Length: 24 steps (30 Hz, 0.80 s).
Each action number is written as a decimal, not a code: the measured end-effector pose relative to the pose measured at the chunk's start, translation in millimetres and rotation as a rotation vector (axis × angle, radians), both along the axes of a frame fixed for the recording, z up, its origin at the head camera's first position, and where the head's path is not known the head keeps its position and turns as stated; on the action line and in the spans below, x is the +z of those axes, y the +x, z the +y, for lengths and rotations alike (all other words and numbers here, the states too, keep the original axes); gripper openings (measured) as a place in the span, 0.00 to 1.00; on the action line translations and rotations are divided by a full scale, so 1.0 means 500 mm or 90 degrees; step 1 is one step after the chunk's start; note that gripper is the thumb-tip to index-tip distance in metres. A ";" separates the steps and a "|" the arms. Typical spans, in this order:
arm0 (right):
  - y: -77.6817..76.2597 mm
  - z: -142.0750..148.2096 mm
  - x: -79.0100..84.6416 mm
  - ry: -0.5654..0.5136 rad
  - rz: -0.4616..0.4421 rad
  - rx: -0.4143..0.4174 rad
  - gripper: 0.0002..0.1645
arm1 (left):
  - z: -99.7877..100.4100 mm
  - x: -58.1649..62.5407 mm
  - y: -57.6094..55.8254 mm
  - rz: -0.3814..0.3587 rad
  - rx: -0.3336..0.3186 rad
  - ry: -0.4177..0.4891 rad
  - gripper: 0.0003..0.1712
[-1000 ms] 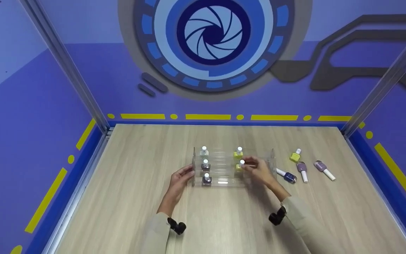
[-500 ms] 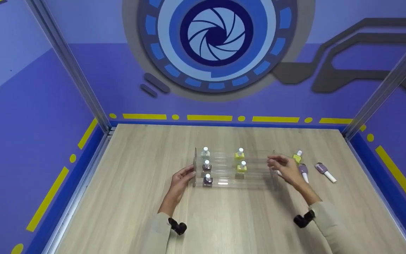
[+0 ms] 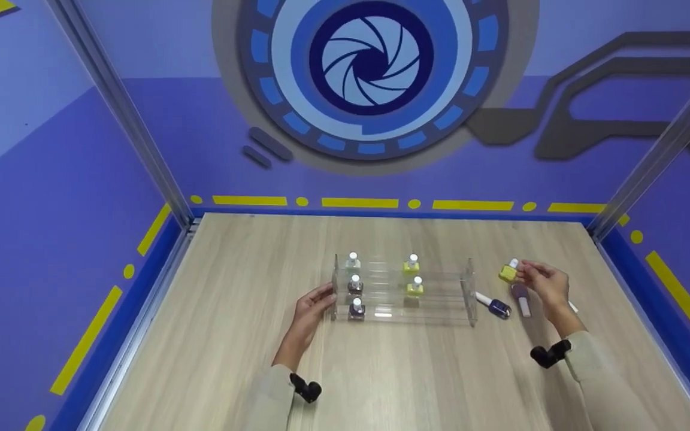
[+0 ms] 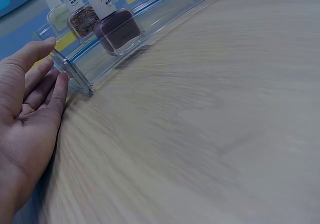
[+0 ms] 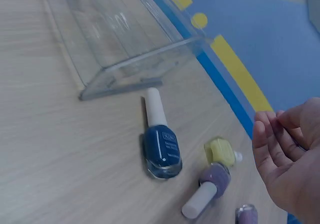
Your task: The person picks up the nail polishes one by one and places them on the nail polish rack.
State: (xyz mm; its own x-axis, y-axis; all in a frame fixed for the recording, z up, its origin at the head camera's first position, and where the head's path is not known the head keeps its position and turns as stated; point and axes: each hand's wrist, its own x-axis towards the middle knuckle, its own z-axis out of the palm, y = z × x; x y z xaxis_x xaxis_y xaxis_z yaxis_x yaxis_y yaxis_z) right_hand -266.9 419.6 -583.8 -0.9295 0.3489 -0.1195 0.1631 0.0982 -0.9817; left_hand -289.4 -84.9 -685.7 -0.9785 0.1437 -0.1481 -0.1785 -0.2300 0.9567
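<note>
A clear acrylic tiered rack (image 3: 471, 293) stands on the table, and the fingers of my left hand (image 3: 309, 314) touch its left side panel. On its left side sit a pale green nail polish bottle (image 4: 59, 17), a dark glittery one (image 4: 83, 21) and a dark purple one (image 4: 119, 31). Two yellow nail polish bottles, an upper one (image 3: 411, 267) and a lower one (image 3: 415, 290), stand farther right in it. My right hand (image 3: 547, 286), its fingers loosely bent, is beside a loose yellow nail polish bottle (image 3: 507, 273) lying on the table. Nothing shows in its grasp.
Right of the rack lie a dark blue nail polish bottle (image 5: 162, 149) and a mauve one (image 5: 215, 179). Another mauve bottle (image 5: 247, 215) is mostly hidden by the right hand in the head view. Purple-blue walls with metal posts (image 3: 650, 152) enclose the table (image 3: 393, 377).
My right hand has let go of the lower yellow bottle, now standing in the rack, and has moved right to the loose bottles. The left hand stays at the rack's side.
</note>
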 end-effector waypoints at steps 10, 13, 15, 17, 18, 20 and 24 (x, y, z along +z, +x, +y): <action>-0.039 0.012 -0.030 -0.026 -0.075 -0.114 0.25 | -0.003 -0.003 -0.003 0.002 0.000 0.001 0.30; -0.047 0.006 -0.052 -0.004 -0.088 -0.152 0.25 | -0.005 -0.006 -0.001 0.001 -0.001 -0.002 0.30; -0.052 0.003 -0.067 0.053 -0.107 -0.166 0.25 | -0.007 -0.006 0.000 -0.001 -0.001 -0.002 0.30; -0.062 0.003 -0.079 0.130 -0.130 -0.169 0.25 | -0.008 -0.006 0.000 -0.003 0.000 -0.005 0.30; -0.067 0.003 -0.084 0.167 -0.139 -0.164 0.25 | -0.008 -0.006 0.000 -0.001 0.000 -0.005 0.30; -0.076 0.005 -0.091 0.229 -0.150 -0.149 0.26 | -0.007 -0.006 -0.001 0.000 -0.001 0.000 0.30; -0.087 0.008 -0.100 0.266 -0.163 -0.099 0.28 | -0.006 -0.004 -0.003 0.007 -0.008 0.006 0.30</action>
